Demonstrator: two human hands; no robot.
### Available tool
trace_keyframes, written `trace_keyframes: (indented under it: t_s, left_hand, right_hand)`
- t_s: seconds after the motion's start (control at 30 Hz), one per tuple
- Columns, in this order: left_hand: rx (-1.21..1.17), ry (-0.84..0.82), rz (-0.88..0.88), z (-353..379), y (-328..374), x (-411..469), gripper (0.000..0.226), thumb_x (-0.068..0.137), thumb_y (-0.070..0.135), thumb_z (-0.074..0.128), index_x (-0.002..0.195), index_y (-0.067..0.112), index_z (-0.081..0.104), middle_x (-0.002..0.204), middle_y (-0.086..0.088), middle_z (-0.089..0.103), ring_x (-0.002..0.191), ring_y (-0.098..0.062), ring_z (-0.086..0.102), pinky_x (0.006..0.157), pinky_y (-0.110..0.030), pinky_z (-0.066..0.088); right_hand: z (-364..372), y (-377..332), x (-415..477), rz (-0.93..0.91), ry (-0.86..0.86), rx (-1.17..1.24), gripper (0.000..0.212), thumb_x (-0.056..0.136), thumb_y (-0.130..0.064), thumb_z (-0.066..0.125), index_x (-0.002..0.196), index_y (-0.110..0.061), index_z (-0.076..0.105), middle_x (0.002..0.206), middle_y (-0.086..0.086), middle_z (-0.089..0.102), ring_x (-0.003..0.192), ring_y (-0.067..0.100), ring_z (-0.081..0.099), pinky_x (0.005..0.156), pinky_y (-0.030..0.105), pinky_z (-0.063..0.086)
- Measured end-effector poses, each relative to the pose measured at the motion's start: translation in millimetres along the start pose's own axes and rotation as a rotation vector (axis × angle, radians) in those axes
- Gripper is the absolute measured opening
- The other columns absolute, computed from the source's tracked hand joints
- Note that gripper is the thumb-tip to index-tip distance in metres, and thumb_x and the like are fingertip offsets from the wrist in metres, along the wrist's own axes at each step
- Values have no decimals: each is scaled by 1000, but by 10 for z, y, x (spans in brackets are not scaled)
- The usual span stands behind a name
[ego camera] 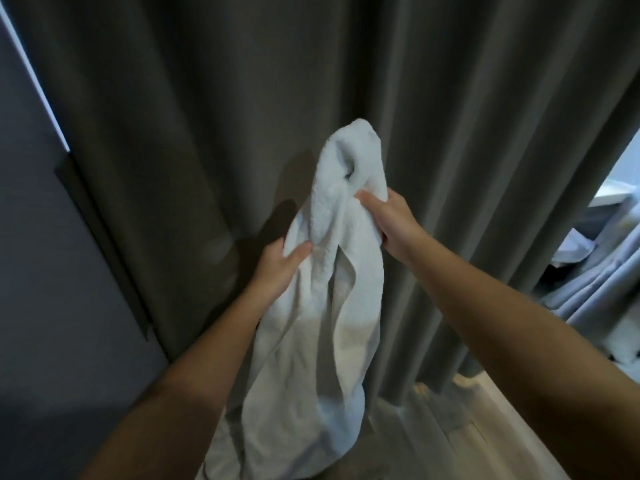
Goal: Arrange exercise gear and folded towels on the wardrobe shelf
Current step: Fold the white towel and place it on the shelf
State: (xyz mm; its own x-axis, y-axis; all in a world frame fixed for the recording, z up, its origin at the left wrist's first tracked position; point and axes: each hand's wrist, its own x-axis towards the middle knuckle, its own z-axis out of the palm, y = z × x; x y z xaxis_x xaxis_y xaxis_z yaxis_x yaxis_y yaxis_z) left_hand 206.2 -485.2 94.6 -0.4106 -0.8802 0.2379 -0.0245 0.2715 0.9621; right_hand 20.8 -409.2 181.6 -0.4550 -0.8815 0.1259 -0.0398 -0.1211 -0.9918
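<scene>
Left hand (277,268) and right hand (391,220) hold towel (322,323) before curtain (207,116).

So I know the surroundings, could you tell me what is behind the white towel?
A dark grey curtain hangs behind the white towel. The towel covers the curtain's lower middle; anything beyond the curtain is hidden.

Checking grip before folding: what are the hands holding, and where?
Both hold the white towel near its bunched top: left hand at left edge, right hand higher, right side.
</scene>
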Motion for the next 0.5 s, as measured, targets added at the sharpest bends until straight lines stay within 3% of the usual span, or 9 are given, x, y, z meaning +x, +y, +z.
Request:
trace_keyframes:
  t_s: [0.23, 0.5]
  left_hand:
    - [48, 36, 135, 202, 936, -37, 16, 93, 34, 63, 107, 26, 64, 89, 21, 65, 76, 13, 63, 61, -1, 44]
    - [90, 173, 190, 451, 1553, -450, 21, 93, 35, 62, 109, 21, 66, 91, 16, 66, 79, 8, 63, 60, -6, 46]
  right_hand:
    - [-368, -593, -168, -30, 37, 91, 51, 85, -43, 70, 129, -22, 55, 118, -1, 67, 105, 19, 66, 92, 44, 54]
    - [-695, -908, -467, -70, -83, 177, 56, 83, -47, 71, 131, -25, 52, 119, -4, 65, 106, 17, 64, 88, 38, 55]
